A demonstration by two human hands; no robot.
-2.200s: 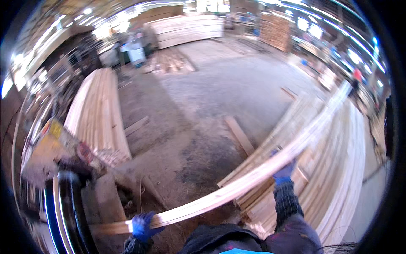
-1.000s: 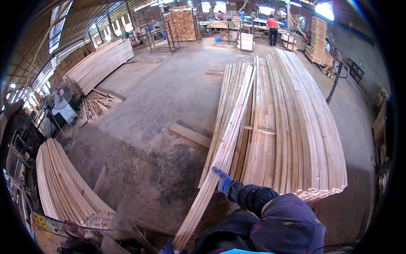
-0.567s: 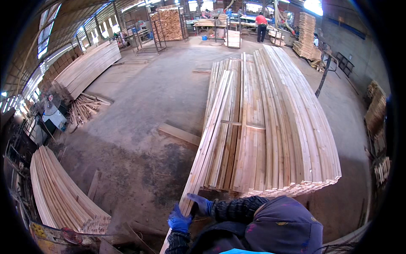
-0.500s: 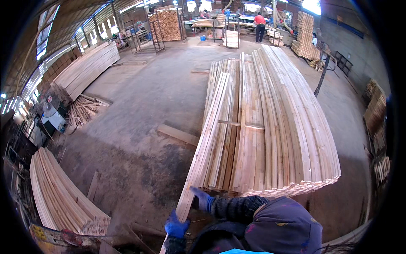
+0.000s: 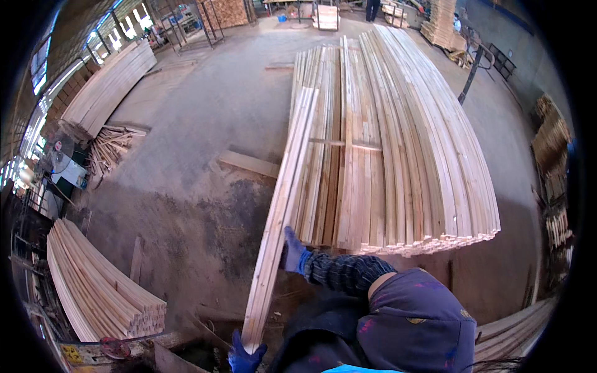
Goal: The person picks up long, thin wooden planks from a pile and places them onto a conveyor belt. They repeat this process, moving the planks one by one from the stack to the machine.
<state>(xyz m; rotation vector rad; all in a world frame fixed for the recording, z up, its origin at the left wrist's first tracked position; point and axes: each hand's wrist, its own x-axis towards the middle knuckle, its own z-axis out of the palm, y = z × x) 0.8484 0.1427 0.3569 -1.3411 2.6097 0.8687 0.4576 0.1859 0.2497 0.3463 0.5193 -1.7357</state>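
My left hand [image 5: 247, 355], in a blue glove, is closed around the near end of a few long pale wooden strips [image 5: 273, 245] lying side by side. My right hand [image 5: 293, 250], gloved in blue and grey, holds their right edge farther along; its thumb points forward and its other fingers are mostly hidden. The strips slant away from me, and their far end lies over the left side of a large stack of long strips [image 5: 423, 155]. A thin wooden slat [image 5: 348, 144] lies across that stack.
A smaller bundle of strips [image 5: 93, 286] lies at the left. A board [image 5: 249, 163] is on the floor left of the large stack. Farther left are a long lumber stack [image 5: 112, 87], scrap pieces [image 5: 112, 146] and a fan [image 5: 62, 155]. A metal post [image 5: 471, 74] stands at the right.
The view has tilted down. My left hand has slid toward me to the strips' near end, which now shows. The strips' far end lies closer to the cross slat.
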